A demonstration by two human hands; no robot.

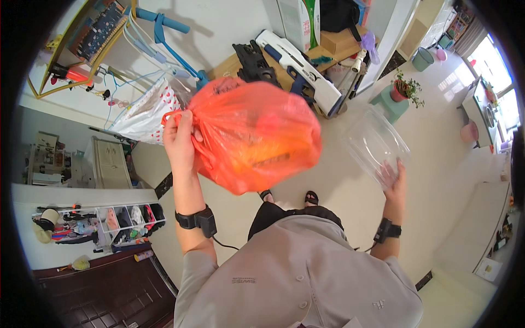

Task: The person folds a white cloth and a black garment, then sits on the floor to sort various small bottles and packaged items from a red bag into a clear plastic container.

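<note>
My left hand (180,139) grips the gathered neck of a full red plastic bag (258,135), holding it up in front of me above the floor. Something yellow or orange shows through the thin film, but I cannot tell what it is. Out to the right, my right hand (392,174) holds a clear plastic container (377,141) by its near end, and nothing shows inside it. A white plastic bag with red hearts (141,112) hangs just beyond my left hand, partly hidden by the red bag.
A wooden table (223,67) ahead bears a white toy gun (303,67), a black toy gun (254,63) and boxes. Right of it stands a green stool (389,104) with a potted plant (400,92). A blue-handled stand (176,49) rises at the upper left. A dark door (106,291) is at lower left.
</note>
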